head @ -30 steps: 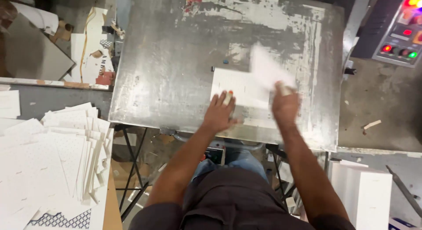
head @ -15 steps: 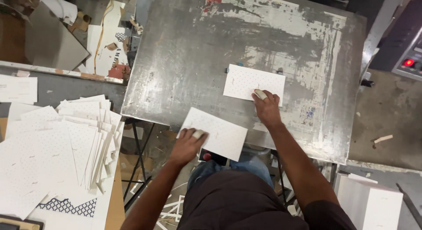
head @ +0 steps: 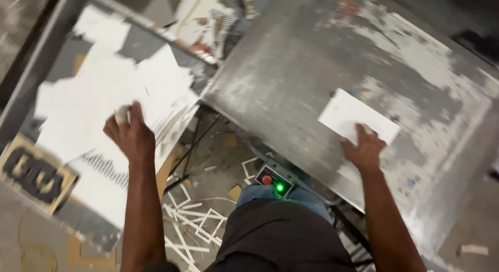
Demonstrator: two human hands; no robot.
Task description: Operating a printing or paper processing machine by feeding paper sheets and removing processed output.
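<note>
White card (head: 357, 117) pressed flat under right hand (head: 365, 149); left hand (head: 130, 133) spread on card stack (head: 99, 100).

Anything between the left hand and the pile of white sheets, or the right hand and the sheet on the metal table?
Nothing visible. The left hand already lies on the white sheet pile; the right hand rests its fingertips on the single white sheet on the metal table.

bare metal table (head: 291, 69) beyond card (head: 358, 117)
</note>
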